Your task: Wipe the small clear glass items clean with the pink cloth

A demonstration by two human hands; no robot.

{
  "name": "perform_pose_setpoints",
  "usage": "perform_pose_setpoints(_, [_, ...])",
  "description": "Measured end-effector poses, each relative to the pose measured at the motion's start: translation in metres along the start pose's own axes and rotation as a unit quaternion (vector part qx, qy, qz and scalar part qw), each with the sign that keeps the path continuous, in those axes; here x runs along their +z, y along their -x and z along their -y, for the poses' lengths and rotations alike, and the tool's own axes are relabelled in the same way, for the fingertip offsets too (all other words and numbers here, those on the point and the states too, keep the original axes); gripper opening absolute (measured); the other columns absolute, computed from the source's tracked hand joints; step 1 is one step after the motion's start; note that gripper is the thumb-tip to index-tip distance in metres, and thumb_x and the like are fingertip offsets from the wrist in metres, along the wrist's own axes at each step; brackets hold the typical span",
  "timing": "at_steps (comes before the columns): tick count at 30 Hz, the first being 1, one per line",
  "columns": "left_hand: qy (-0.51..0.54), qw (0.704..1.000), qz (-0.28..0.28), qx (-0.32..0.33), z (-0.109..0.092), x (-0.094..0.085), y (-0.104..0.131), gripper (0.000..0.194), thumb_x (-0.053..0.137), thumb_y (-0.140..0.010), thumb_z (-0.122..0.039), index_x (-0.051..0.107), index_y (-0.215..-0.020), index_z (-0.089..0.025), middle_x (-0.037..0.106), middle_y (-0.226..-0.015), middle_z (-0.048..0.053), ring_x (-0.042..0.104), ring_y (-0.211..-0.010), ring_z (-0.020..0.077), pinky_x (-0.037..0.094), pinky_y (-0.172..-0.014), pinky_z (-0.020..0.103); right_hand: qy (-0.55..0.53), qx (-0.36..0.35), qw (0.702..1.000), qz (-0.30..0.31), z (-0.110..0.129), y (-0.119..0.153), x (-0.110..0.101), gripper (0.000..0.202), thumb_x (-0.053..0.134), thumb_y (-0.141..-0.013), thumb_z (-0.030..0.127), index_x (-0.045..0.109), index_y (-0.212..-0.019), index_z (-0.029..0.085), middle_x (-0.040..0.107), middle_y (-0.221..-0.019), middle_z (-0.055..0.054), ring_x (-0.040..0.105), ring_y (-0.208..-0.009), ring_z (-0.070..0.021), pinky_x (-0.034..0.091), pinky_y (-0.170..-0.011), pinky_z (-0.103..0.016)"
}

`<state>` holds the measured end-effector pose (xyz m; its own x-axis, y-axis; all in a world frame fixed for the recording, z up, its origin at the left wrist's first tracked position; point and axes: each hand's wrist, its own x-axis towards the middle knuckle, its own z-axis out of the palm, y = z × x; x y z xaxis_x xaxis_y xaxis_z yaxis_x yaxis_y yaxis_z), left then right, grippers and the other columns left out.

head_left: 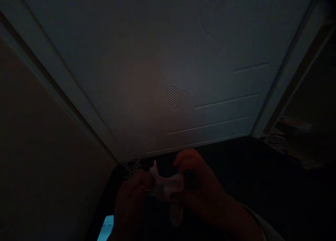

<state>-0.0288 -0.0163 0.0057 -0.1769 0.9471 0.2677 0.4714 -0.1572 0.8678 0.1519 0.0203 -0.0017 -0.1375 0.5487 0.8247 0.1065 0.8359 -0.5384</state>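
Over the dark surface (252,178), the person's left hand (131,193) and right hand (203,188) hold a pale pinkish piece (168,182), perhaps plastic; a lit screen (106,228) glows near the left edge, a heart-embossed panel (136,66) lines the far edge.

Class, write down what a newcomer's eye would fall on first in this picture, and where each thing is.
The glowing blue rectangle at the lower left stands out first, the brightest spot in a dark scene. Next comes the striped heart near the middle of the pale panel. Below it, a pinkish thing, too dim to identify, shows between the left hand and right hand.
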Motion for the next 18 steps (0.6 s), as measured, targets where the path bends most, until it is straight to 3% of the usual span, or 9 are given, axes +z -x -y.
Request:
perform_pose_setpoints(2, [-0.011,1.000,0.003,0.014,0.000,0.002,0.001,0.032,0.055,-0.080,-0.047,0.058,-0.055,-0.027,0.060,-0.056,0.000,0.053,-0.054,0.0196,0.045,-0.053,0.029,0.014,-0.032,0.999,0.000,-0.001,0.000,0.000,0.016,0.069,-0.089,0.022,0.055,-0.082,0.025,0.063,-0.076,0.001,0.060,-0.066,-0.0150,0.047,-0.057,-0.023])
perform_pose_setpoints(5, [-0.028,0.999,0.002,0.016,0.001,0.005,0.000,0.030,0.051,-0.085,-0.039,0.058,-0.059,-0.026,0.059,-0.057,-0.001,0.053,-0.055,0.0189,0.043,-0.053,0.028,0.029,-0.026,0.999,0.034,-0.001,-0.001,-0.002,0.021,0.064,-0.094,0.028,0.055,-0.076,0.024,0.063,-0.068,0.001,0.056,-0.059,-0.0142,0.042,-0.053,-0.023])
perform_pose_setpoints(9, [-0.032,0.999,0.016,0.002,-0.001,0.006,-0.005,0.030,0.049,-0.088,-0.034,0.055,-0.059,-0.025,0.054,-0.056,-0.003,0.050,-0.055,0.0176,0.042,-0.054,0.026,0.062,-0.040,0.994,0.075,-0.004,-0.001,-0.003,0.027,0.053,-0.101,0.034,0.061,-0.078,0.022,0.069,-0.068,-0.001,0.061,-0.061,-0.0149,0.042,-0.061,-0.027])
perform_pose_setpoints(13, [-0.010,0.999,0.044,-0.025,-0.005,0.004,-0.013,0.027,0.050,-0.085,-0.031,0.061,-0.062,-0.024,0.059,-0.061,-0.002,0.053,-0.059,0.0175,0.041,-0.055,0.026,0.108,-0.080,0.986,0.101,-0.012,0.003,-0.002,0.025,0.051,-0.101,0.026,0.062,-0.080,0.020,0.072,-0.069,-0.002,0.064,-0.064,-0.0159,0.042,-0.066,-0.029])
perform_pose_setpoints(15, [-0.010,0.996,0.064,-0.054,-0.004,0.004,-0.017,0.029,0.050,-0.085,-0.035,0.064,-0.063,-0.024,0.058,-0.058,-0.002,0.051,-0.056,0.0174,0.039,-0.054,0.026,0.128,-0.095,0.982,0.105,-0.016,0.004,-0.001,0.021,0.052,-0.099,0.023,0.062,-0.081,0.020,0.073,-0.072,-0.002,0.065,-0.066,-0.0158,0.042,-0.066,-0.029])
perform_pose_setpoints(18, [-0.011,0.990,0.082,-0.116,-0.001,0.005,-0.020,0.044,0.046,-0.086,-0.054,0.061,-0.057,-0.024,0.044,-0.047,-0.005,0.040,-0.047,0.0164,0.031,-0.050,0.027,0.145,-0.127,0.976,0.101,-0.017,0.004,0.001,0.018,0.053,-0.097,0.019,0.061,-0.081,0.021,0.073,-0.073,-0.002,0.063,-0.064,-0.0152,0.040,-0.064,-0.029])
